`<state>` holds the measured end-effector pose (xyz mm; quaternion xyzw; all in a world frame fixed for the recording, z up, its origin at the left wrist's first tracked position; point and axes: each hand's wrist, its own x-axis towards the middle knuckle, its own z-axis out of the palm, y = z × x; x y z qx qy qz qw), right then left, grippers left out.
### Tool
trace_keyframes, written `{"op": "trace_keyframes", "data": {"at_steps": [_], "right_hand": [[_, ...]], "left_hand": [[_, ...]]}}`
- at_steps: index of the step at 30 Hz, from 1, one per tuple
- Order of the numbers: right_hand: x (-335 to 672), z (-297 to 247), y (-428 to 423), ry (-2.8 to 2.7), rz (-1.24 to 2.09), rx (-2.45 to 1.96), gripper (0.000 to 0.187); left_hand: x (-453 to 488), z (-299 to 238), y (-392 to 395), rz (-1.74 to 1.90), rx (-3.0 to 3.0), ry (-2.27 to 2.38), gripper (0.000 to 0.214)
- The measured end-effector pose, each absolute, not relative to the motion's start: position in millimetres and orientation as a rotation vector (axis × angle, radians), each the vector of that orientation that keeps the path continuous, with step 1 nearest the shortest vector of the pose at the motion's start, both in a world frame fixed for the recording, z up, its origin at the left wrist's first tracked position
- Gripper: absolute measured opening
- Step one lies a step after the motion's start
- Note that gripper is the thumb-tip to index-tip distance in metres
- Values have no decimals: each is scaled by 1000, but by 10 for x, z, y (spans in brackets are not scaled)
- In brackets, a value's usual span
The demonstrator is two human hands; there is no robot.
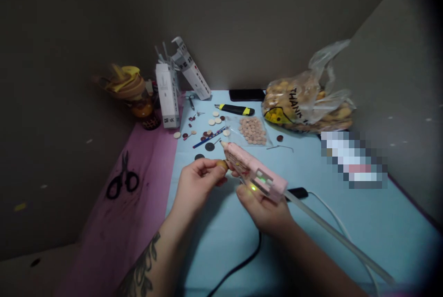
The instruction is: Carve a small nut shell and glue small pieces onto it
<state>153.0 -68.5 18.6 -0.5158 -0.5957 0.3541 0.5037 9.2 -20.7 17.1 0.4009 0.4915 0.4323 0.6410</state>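
Observation:
My right hand (263, 211) is wrapped round a pink hot glue gun (252, 170) with a green light lit on its side. A long clear glue stick (339, 237) juts from its back toward the lower right. The nozzle points up and left. My left hand (197, 184) pinches a small brown-yellow round piece (222, 165) just left of the gun's body. Both hands hover over the light blue table mat (311, 204).
Beyond the hands lie small round discs (252, 130), a blue pencil (209, 137), a yellow-black utility knife (235, 109), a phone (246, 94) and a plastic bag of pieces (304, 103). White cartons (168, 96) stand at the back left. Black scissors (122, 179) lie on the pink cloth.

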Motion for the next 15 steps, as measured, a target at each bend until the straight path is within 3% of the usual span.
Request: {"op": "trace_keyframes", "data": {"at_steps": [8,15], "right_hand": [[1555,3,-755,-1255,942,-1322,34],[1619,185,-744,-1294,1009,-1221,54]], "left_hand": [[80,262,-266,1139,1177,1157,24],[-25,278,-331,1320,1562,1283,27]]}}
